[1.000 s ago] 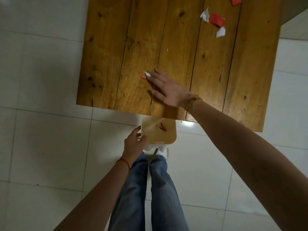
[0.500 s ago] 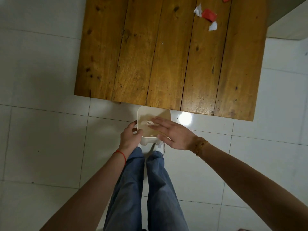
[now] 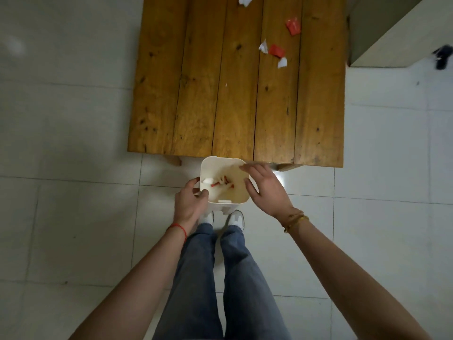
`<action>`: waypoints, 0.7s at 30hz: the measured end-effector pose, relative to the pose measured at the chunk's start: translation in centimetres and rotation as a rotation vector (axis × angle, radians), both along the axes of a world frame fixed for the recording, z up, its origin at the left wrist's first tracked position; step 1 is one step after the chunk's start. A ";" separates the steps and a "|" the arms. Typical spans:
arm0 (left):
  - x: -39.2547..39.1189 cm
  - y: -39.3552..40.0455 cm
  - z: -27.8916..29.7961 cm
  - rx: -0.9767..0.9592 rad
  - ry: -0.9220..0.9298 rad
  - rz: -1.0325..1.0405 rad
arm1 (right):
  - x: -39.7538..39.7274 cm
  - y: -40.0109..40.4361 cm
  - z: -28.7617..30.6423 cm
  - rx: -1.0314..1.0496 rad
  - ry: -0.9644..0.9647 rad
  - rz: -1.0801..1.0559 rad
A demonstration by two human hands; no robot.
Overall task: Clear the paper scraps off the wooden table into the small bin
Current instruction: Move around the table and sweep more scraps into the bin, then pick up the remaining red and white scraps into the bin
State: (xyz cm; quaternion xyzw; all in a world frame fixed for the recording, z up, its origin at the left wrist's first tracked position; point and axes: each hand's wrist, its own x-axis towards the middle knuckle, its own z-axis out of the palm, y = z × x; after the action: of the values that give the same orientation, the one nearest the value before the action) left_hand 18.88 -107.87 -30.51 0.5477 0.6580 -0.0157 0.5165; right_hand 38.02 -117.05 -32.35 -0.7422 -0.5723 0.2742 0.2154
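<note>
A small white bin (image 3: 241, 200) hangs just below the near edge of the wooden table (image 3: 235, 114), with red and white scraps (image 3: 221, 183) lying inside it. My left hand (image 3: 191, 204) grips the bin's left rim. Resting against the bin's right rim is my right hand (image 3: 266, 190), fingers spread and nothing in it. On the far right part of the table lie red scraps (image 3: 276, 50) (image 3: 293, 25) and white scraps (image 3: 282, 62) (image 3: 262, 46). Another white scrap (image 3: 245, 0) lies at the table's far edge.
White floor tiles (image 3: 73, 217) surround the table. My legs in jeans (image 3: 220, 278) and white shoes (image 3: 236, 218) stand right under the bin. A pale cabinet (image 3: 402, 33) stands at the upper right, with a dark object (image 3: 442, 60) on the floor beside it.
My right hand swept the red and white scraps off the table's near edge into the bin, then drew back to the bin's right rim. The view has shifted back from the table.
</note>
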 end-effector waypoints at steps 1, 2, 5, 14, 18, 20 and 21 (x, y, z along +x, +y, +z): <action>0.1 0.0 1.0 0.015 -0.006 -0.020 | -0.3 -0.5 1.0 -0.005 0.000 -0.036; 0.1 0.1 1.9 0.033 -0.009 -0.045 | -0.6 -1.0 2.0 -0.006 0.000 -0.068; 0.5 0.4 4.7 0.054 -0.009 -0.102 | -1.2 -2.4 4.7 -0.001 -0.008 -0.129; 3.3 0.0 11.9 0.075 -0.090 -0.327 | -1.3 -6.3 11.7 0.020 -0.021 -0.372; 5.1 -1.1 14.0 0.051 -0.118 -0.426 | -0.9 -8.7 13.9 0.035 -0.066 -0.522; 6.4 -1.9 14.8 0.044 -0.128 -0.476 | -0.5 -10.2 14.7 0.037 -0.088 -0.601; 7.1 -2.3 15.2 0.043 -0.132 -0.502 | -0.2 -10.9 15.1 0.039 -0.095 -0.631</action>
State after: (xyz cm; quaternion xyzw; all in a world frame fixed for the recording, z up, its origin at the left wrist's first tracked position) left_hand 25.93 -110.14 -15.34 0.7044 0.4667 -0.0937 0.5266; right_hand 37.77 -127.96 -17.29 -0.8907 -0.3284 0.1480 0.2772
